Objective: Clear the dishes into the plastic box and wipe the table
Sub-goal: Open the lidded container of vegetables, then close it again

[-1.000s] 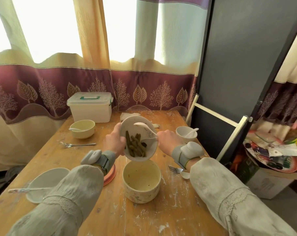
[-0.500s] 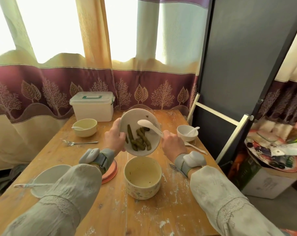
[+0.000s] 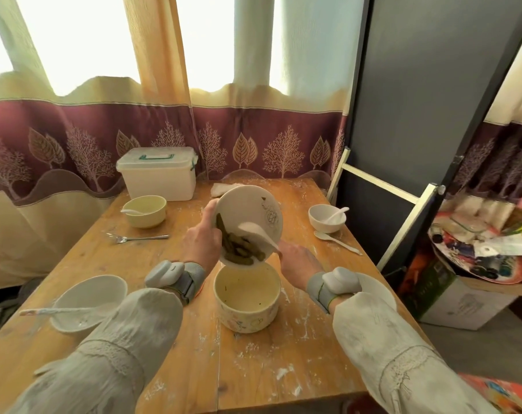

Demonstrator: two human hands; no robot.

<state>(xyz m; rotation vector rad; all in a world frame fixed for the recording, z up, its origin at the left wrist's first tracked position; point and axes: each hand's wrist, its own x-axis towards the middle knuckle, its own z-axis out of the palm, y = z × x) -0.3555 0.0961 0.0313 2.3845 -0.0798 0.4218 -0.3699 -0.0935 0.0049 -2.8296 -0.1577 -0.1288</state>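
The left hand gripped the tilted plate; the right hand held a white spoon against green beans, which risked overshooting the bowl below.

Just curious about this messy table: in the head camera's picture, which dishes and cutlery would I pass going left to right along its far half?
Yellow bowl and fork → tilted plate held by the left hand → small white bowl → loose white spoon.
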